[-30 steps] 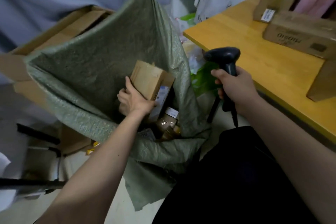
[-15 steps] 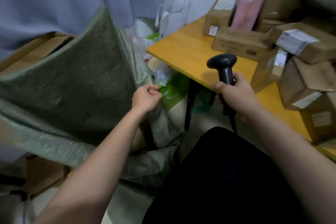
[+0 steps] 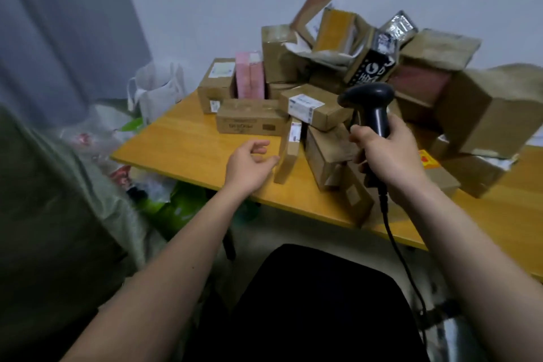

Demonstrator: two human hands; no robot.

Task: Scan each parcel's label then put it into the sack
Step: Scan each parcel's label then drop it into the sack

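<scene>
A heap of brown cardboard parcels (image 3: 346,88) covers the back and right of the wooden table (image 3: 188,144). A thin flat parcel (image 3: 289,153) stands on edge at the front of the heap, its white label facing me. My left hand (image 3: 249,164) hovers over the table just left of that parcel, fingers loosely curled and holding nothing, fingertips almost at its side. My right hand (image 3: 388,156) grips the black barcode scanner (image 3: 370,103) by its handle, head pointing left over the parcels. The green woven sack (image 3: 53,214) fills the left edge.
A white carrier bag (image 3: 155,91) and plastic bags with rubbish (image 3: 123,156) lie on the floor between sack and table. The scanner's cable (image 3: 402,258) hangs down past my dark-clothed lap. A pink box (image 3: 249,75) stands among the parcels. Grey curtain at left.
My left hand let go of the parcel in the sack, came out and moved right to the table beside the thin parcel. My view swung right to the heap; the scanner rose.
</scene>
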